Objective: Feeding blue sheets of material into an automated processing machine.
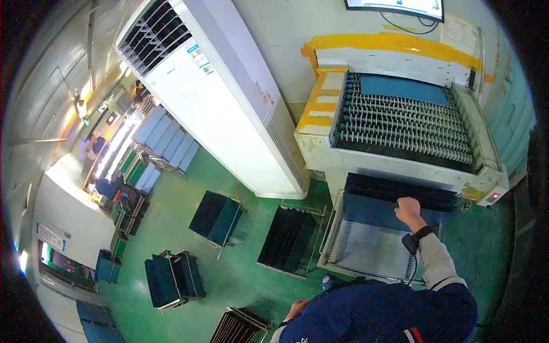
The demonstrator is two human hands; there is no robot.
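Observation:
My right hand (pixel 408 211) is closed at the upper edge of a dark blue flat panel (pixel 365 210), gripping it. A black band with a cable circles that wrist. The panel stands in a wire rack (pixel 327 240) in front of me, with several more dark panels (pixel 394 187) packed upright behind it. The near part of the rack shows a pale base and slotted sides. Low beside my body, my left hand (pixel 298 308) shows only in part, nearest a rack of dark panels (pixel 237 327) on the floor. Its fingers are mostly hidden.
A roller conveyor machine (pixel 406 126) stands beyond the rack, a blue panel (pixel 403 90) on its far rollers. Left of it rises a tall white air conditioner (pixel 223 103). More panel racks (pixel 289 240) stand on the green floor (pixel 137 228). People work far left.

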